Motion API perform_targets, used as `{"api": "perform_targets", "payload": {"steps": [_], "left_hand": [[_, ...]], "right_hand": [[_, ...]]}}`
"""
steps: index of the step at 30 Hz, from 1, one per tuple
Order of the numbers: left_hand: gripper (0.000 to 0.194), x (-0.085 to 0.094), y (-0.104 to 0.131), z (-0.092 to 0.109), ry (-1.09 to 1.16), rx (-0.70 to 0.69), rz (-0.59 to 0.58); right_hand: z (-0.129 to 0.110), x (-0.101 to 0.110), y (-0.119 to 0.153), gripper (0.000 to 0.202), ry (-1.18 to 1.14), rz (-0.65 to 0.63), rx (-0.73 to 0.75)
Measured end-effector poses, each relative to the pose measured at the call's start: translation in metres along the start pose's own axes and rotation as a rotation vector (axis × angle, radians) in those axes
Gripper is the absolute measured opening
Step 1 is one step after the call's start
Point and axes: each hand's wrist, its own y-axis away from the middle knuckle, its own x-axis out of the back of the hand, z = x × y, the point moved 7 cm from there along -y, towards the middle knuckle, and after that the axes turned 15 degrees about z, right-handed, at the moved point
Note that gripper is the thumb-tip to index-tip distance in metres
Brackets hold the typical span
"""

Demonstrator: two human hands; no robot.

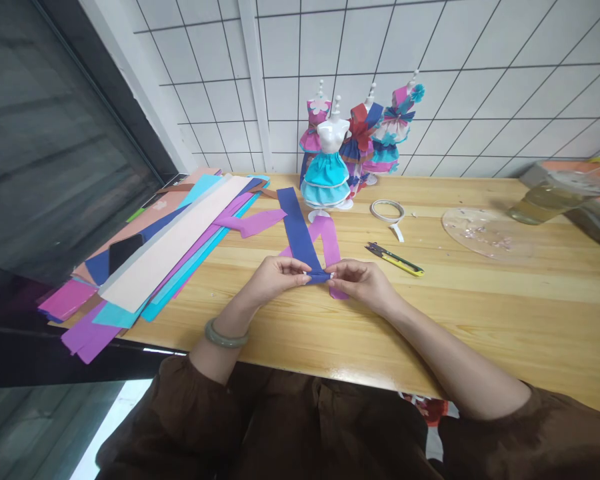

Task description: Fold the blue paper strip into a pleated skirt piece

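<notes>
A long dark blue paper strip point(297, 223) lies on the table, its near end folded over into narrow pleats. My left hand point(283, 277) pinches the left edge of that fold between thumb and fingers. At the fold's right edge, my right hand point(359, 281) pinches in the same way. Beneath and beside the blue strip runs a purple strip point(331, 243), bent into an angle, with an end showing under my right hand. A small white mannequin point(334, 137) in a tiered turquoise skirt point(325, 175) stands just beyond the strips.
Coloured paper sheets point(175, 243) are piled at the left, with a dark phone-like object point(125, 253) among them. Dressed mannequins point(364, 130) stand by the wall. To the right lie a tape roll point(387, 211), a yellow cutter point(395, 259), a clear plate point(480, 233) and a drink cup point(550, 200).
</notes>
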Motion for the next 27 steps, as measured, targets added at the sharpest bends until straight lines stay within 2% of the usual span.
{"api": "perform_targets", "payload": {"steps": [10,27], "left_hand": [[0.028,0.0015,-0.0013,0.0001,-0.062,-0.067,0.024],[0.029,0.0011,-0.0012,0.0005,-0.059,-0.025,0.03]], "right_hand": [[0.0022,0.0002,-0.0019,0.024,-0.025,0.021,0.007],[-0.0064,0.0007,-0.0008,0.027,0.06,0.031,0.093]]}}
